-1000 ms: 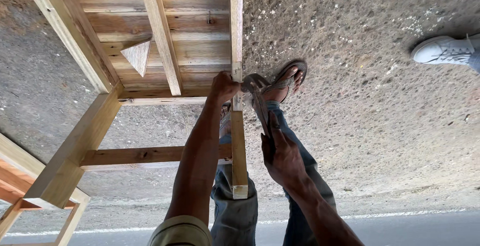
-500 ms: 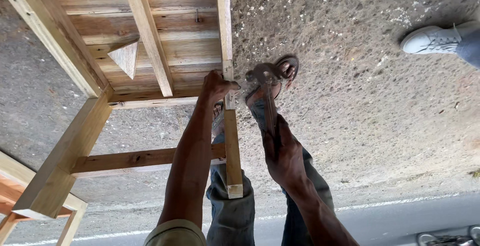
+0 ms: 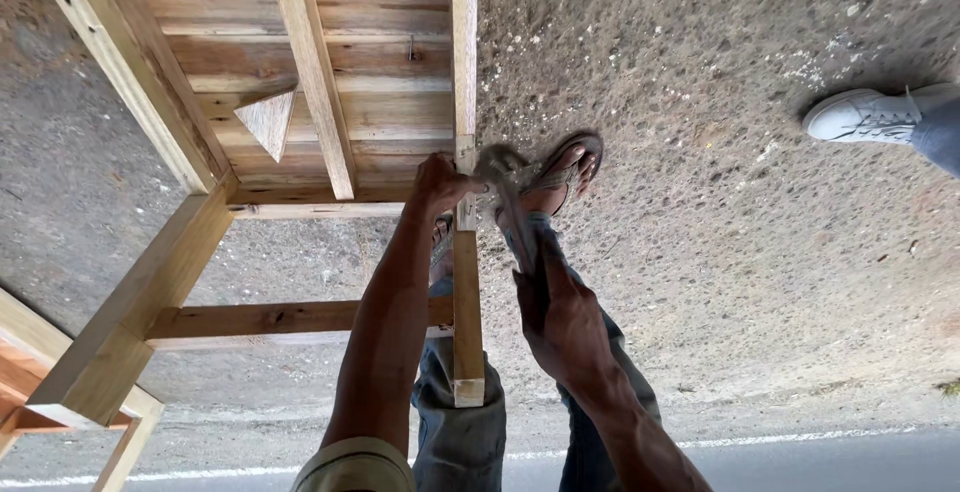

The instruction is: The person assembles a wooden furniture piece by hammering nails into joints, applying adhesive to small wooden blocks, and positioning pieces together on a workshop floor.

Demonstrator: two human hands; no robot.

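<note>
Rough grey ground [image 3: 700,252] lies under me, all dirt and tiny stones, with a strip of smooth road [image 3: 820,462] and its white line close to my body. On that ground stands a wooden frame [image 3: 300,102], like a table turned over, with pale boards and legs sticking out.

My left hand [image 3: 440,184] is wrapped tight around the thin wooden leg [image 3: 466,282], right at the spot where it meets the long rail [image 3: 463,52]. I hold it there so the leg does not wobble or slip away from the joint.

My right hand [image 3: 560,317] is closed around the handle of a hammer [image 3: 505,192]. Its head is up by the joint, just beside my left hand, and it looks blurry, so it is moving fast. I grip low on the handle because that gives a good swing.

My foot in a sandal [image 3: 565,172] sits on the ground right next to the joint. I cannot tell if it touches the wood. My legs in grey trousers [image 3: 455,422] are on both sides of the leg, so I am close to it.

A small triangle block [image 3: 268,120] is fixed on the boards inside the frame. Far off to the side, someone else's white shoe [image 3: 865,115] stands on the dirt.
</note>
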